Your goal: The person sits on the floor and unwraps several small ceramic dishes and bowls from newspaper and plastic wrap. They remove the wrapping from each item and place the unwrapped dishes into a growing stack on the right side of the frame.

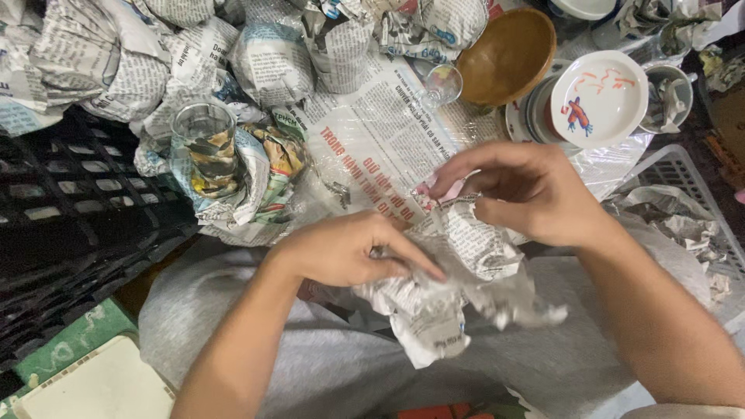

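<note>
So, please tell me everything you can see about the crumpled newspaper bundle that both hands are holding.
The crumpled newspaper bundle is grey-white printed paper, heavily creased, with a little red print near its top. It sits over the person's lap, just below the flat newspaper sheet. The left hand presses on it from the left and the right hand pinches its upper edge with the fingers. Loose torn ends hang down and to the right. Whether anything is inside cannot be seen.

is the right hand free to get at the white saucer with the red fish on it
Probably not right away: the right hand is busy gripping the crumpled newspaper bundle together with the left hand. The white saucer sits uncovered on top of its stack just beyond, with nothing between.
</note>
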